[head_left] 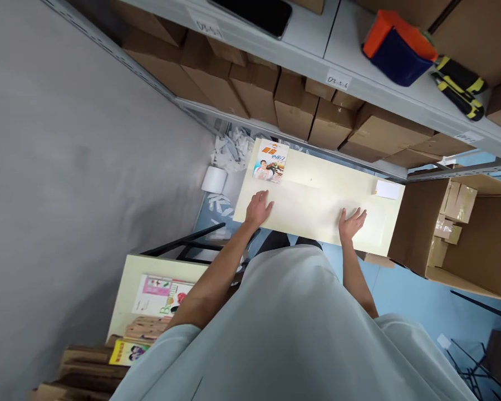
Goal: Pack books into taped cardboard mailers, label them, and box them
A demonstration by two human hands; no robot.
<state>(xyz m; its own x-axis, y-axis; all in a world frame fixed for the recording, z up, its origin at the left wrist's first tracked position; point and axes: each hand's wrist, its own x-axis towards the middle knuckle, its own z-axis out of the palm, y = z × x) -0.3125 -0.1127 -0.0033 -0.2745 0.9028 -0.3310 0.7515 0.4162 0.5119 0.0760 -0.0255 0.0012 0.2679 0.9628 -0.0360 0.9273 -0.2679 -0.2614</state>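
Observation:
A narrow cream-coloured table (309,192) stretches in front of me. Near its left front edge rests my left hand (259,208), palm down, fingers a little apart and nothing in them. Just beyond those fingertips lies a booklet (271,161) with a printed cover showing a person and food. Toward the table's right side, my right hand (352,224) is turned partly sideways with its fingers spread, holding nothing. Whether it touches the tabletop I cannot tell. Past it, at the far right corner, sits a small white stack of paper or cards (387,189).
A shelf rack (309,55) holds cardboard boxes, pliers (461,86), an orange-and-blue holder (398,47) and a black phone (254,14). On the right stands an open carton (417,228) with small boxes inside. Paper scraps (232,149) lie left; a side table (127,284) carries booklets.

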